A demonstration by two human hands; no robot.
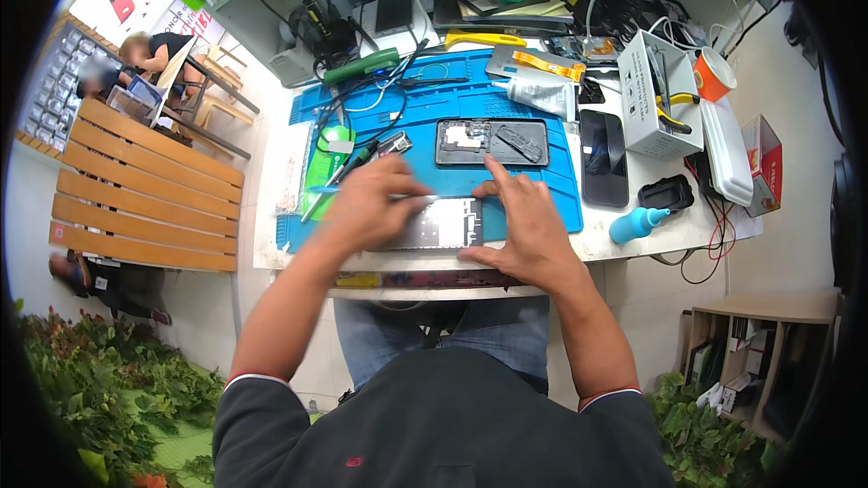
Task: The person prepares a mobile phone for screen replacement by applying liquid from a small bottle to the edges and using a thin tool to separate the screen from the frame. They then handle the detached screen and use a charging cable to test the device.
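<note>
A silvery phone frame (449, 224) lies flat near the table's front edge, on a blue repair mat (411, 101). My right hand (533, 228) grips its right end, thumb at the near edge and fingers at the far edge. Over the left part of the frame, my left hand (369, 208) is curled with its fingertips together, slightly blurred. Whatever it pinches, if anything, I cannot make out. Just beyond lies an opened phone body (470, 137) with its inner parts showing. Slim tools and a green packet (327, 155) are left of it.
Right of the mat are a black phone (603, 155), a blue squeeze bottle (637, 225), a black tray (666, 192) and a white box (658, 99) of tools. A white tube (538, 96), a green-handled tool (362, 66) and tangled cables crowd the back. A slatted bench (145, 185) stands left.
</note>
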